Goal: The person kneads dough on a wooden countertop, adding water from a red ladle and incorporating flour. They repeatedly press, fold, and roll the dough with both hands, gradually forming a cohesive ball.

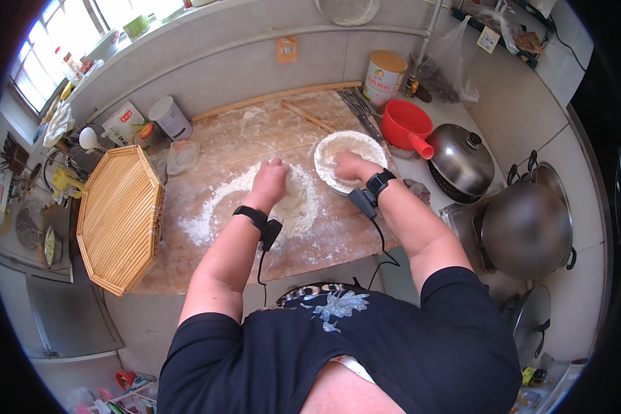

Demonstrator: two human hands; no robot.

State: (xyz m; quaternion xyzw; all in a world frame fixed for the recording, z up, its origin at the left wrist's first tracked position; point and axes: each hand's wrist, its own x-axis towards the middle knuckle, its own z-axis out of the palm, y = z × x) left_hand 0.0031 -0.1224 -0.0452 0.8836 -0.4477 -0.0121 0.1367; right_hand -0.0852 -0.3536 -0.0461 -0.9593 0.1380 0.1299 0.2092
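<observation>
My left hand (270, 180) is curled over the wooden board, at the left side of a pale, floury lump (292, 195) that looks like dough. Loose white flour (207, 220) lies in a ring around it. To the right, my right hand (353, 164) reaches down into a white bowl of flour (368, 146). Its fingertips are partly hidden in the bowl, so their grip does not show. The left fingers are turned away from view, and I cannot tell whether they grasp the lump.
The wooden board (227, 135) carries a thin rolling pin (308, 117). An octagonal woven tray (119, 220) leans over its left edge. Right of the bowl stand a red ladle-like pot (401, 124), a lidded steel pot (460, 155) and a wok (525, 230). Cables hang from both wrist bands.
</observation>
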